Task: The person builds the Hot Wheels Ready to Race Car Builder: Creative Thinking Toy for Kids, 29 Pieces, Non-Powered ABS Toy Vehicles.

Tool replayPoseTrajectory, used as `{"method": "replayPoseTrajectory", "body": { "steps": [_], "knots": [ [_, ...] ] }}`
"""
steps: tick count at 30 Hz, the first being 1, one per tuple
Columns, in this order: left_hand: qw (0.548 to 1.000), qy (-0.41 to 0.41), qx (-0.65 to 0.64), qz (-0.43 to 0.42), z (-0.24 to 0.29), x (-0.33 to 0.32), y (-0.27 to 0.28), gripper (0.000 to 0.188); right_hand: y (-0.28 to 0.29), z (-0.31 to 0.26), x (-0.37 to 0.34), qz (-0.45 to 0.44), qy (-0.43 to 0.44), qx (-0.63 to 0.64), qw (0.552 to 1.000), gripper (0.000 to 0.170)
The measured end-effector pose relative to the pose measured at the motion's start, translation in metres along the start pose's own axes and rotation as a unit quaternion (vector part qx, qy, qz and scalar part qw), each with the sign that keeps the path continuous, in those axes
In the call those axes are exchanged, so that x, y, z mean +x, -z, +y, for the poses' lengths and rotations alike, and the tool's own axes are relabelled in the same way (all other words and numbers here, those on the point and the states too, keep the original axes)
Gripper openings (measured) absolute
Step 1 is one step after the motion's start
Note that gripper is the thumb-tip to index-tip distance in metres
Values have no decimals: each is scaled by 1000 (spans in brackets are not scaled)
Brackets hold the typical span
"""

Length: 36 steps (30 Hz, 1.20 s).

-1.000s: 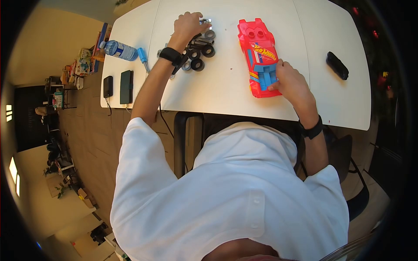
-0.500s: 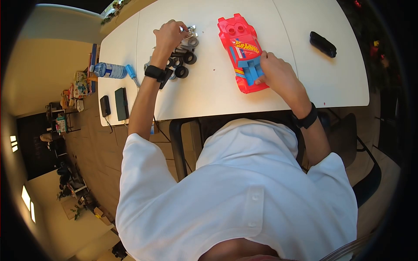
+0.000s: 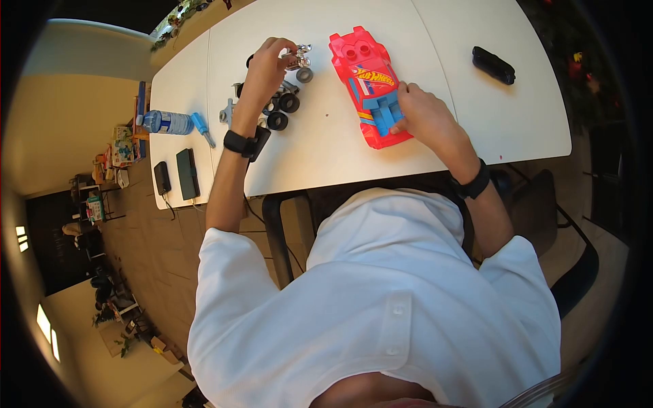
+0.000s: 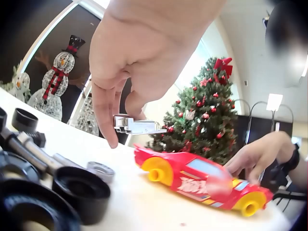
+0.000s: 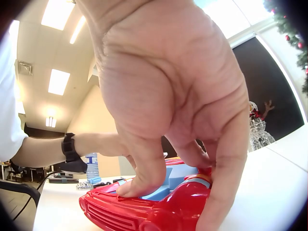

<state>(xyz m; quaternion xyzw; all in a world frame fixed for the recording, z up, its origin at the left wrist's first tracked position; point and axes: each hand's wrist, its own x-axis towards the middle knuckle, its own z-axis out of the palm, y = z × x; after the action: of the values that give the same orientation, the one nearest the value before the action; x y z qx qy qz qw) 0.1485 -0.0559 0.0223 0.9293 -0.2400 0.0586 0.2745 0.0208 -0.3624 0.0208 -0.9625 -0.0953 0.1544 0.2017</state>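
My left hand [image 3: 266, 73] pinches a shiny chrome toy part [image 4: 139, 126] between thumb and fingers, and the left wrist view shows it raised over the table. Close beside that hand lies a pile of loose black wheels [image 3: 289, 103] and grey parts, with a grey ring [image 3: 304, 75] at its edge. A red toy car [image 3: 360, 68] with a blue seat recess and yellow hubs lies to the right. At its near end, my right hand [image 3: 433, 121] grips the body, thumb on top and fingers down the side.
A water bottle [image 3: 165, 122], a blue-handled screwdriver [image 3: 200, 125], a dark phone [image 3: 187, 173] and a small black device [image 3: 162, 177] lie at the table's left. At the right is a black case [image 3: 494, 65]. A chair [image 3: 544, 204] stands by the near right edge.
The head view has turned, so everything on the table appears further left. The chrome part now shows more plainly at my left fingertips. My right hand keeps its grip on the car.
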Motion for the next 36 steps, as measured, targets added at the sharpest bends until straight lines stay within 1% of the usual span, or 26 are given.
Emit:
{"method": "replayPoseTrajectory", "body": {
  "steps": [1, 3, 4, 6, 8, 10, 11, 12, 13, 14, 15, 16, 18, 19, 21, 22, 24, 26, 27, 28, 29, 30, 32, 33, 35, 36],
  "knots": [
    [1000, 1, -5, -1, 15, -5, 2, 17, 0, 1, -1, -3, -3, -2, 1000, 76],
    [981, 33, -185, -37, 45, -15, 5, 19, -2, 2, -2, 10, 11, 2, 1000, 74],
    [981, 35, -188, -38, 52, -21, 6, 19, -2, 3, -2, 8, 10, 0, 1000, 74],
    [983, -63, -156, -72, 61, -31, 10, 23, -3, 2, 0, 5, 0, 3, 1000, 74],
    [979, -58, -182, -73, 74, -40, 8, 26, -1, 3, 0, 6, 6, 11, 1000, 75],
    [966, -115, -202, -112, 87, -46, 6, 27, 0, 6, 1, 9, 8, 17, 1000, 76],
    [964, -136, -192, -121, 89, -49, 0, 28, -1, 9, 2, 18, 40, 31, 999, 75],
    [965, -125, -199, -120, 96, -53, -6, 30, 1, 16, 2, 29, 68, 38, 997, 74],
    [973, -145, -137, -118, 105, -55, -10, 29, 2, 22, 0, 31, 61, 21, 997, 74],
    [977, -162, -74, -115, 112, -56, -12, 29, 0, 24, -1, 53, 87, 34, 994, 76],
    [974, -216, -26, -70, 120, -54, -16, 24, 0, 24, -3, 74, 115, 50, 989, 79],
    [974, -216, -29, -63, 124, -52, -21, 24, 4, 25, -6, 74, 116, 42, 990, 79],
    [972, -231, -16, -49, 131, -46, -31, 22, 14, 23, -14, 144, 135, 31, 980, 71],
    [968, -251, -15, -21, 132, -42, -39, 19, 23, 21, -19, 144, 135, 27, 980, 71],
    [970, -242, -13, -19, 141, -35, -44, 20, 38, 15, -31, 176, 98, 63, 978, 57],
    [973, -232, -8, -21, 145, -32, -46, 21, 38, 14, -33, 177, 97, 60, 978, 57],
    [974, -226, -3, -10, 146, -27, -52, 21, 36, 14, -35, 152, 178, 151, 960, 44],
    [983, -178, 6, -54, 144, -21, -57, 19, 27, 8, -35, 172, 153, 131, 964, 40],
    [982, -180, 7, -54, 141, -18, -61, 19, 23, 7, -34, 192, 129, 113, 966, 36],
    [986, -148, -25, -69, 137, -16, -66, 21, 20, 8, -31, 193, 129, 113, 966, 36],
    [988, -115, -57, -84, 134, -16, -70, 23, 15, 10, -28, 201, 119, 104, 967, 31],
    [988, -116, -54, -86, 130, -19, -73, 23, 11, 11, -24, 208, 109, 96, 967, 26],
    [983, -168, -61, -38, 128, -22, -72, 29, 7, 13, -19, 207, 104, 111, 966, 22],
    [983, -169, -61, -40, 126, -24, -67, 29, 6, 14, -17, 205, 98, 121, 966, 19],
    [982, -184, -2, -32, 121, -29, -46, 48, 3, 17, -14, 223, 99, 119, 963, 18],
    [982, -184, -1, -34, 114, -32, -40, 48, 2, 17, -13, 240, 102, 116, 959, 17]
  ]
}}
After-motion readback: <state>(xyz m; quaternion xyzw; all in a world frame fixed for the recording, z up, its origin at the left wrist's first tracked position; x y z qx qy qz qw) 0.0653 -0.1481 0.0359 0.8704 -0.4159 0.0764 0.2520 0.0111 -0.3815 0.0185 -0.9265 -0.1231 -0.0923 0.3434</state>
